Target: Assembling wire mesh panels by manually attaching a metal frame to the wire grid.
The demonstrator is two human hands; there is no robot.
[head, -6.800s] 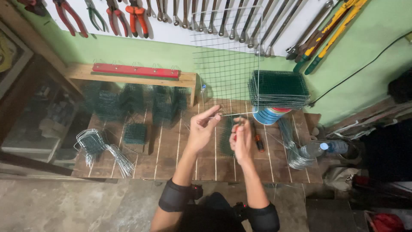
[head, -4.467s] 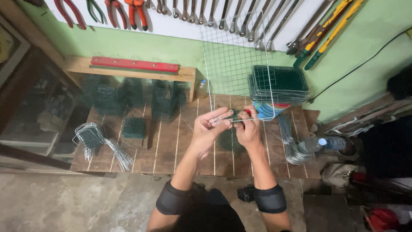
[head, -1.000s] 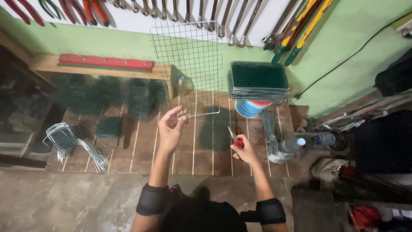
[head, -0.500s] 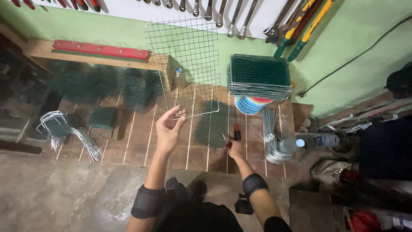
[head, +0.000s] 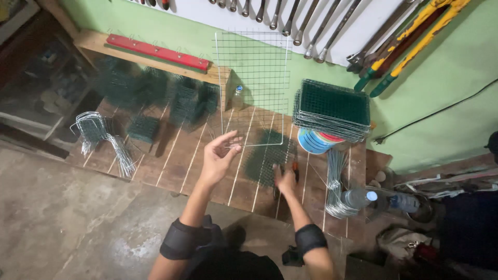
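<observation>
At the bottom centre of the frame the person's two forearms rise from dark elbow bands. The right hand (head: 284, 180), just right of centre, lies palm down on the wooden platform (head: 181, 166), closed over pliers (head: 294, 171) with red handles; how tightly it grips cannot be told, since the hand covers most of the tool. Touching it on the upper left is a flat stack of green mesh (head: 267, 155).

The left hand (head: 218, 158), a little left of centre, is raised with fingers loosely curled, thumb and fingertips pinching the lower edge of a bent wire (head: 257, 144). That wire seems to be the bottom of the white grid panel (head: 252, 78), which stands upright at upper centre, though the thin lines blur there.

At the left edge of the platform lies a bunch of bent wire hoops (head: 101, 137). At the lower right, loose wires (head: 336, 181) fan out beside a clear bottle (head: 358, 198).

Farther up, dark green mesh pieces (head: 150, 93) crowd the upper left, below a red bar (head: 158, 52) on a shelf. To the right of the panel a pile of green mesh trays (head: 332, 109) sits on a blue tub (head: 316, 141). Wrenches (head: 306, 21) and yellow-handled cutters (head: 410, 39) hang on the green wall along the top.
</observation>
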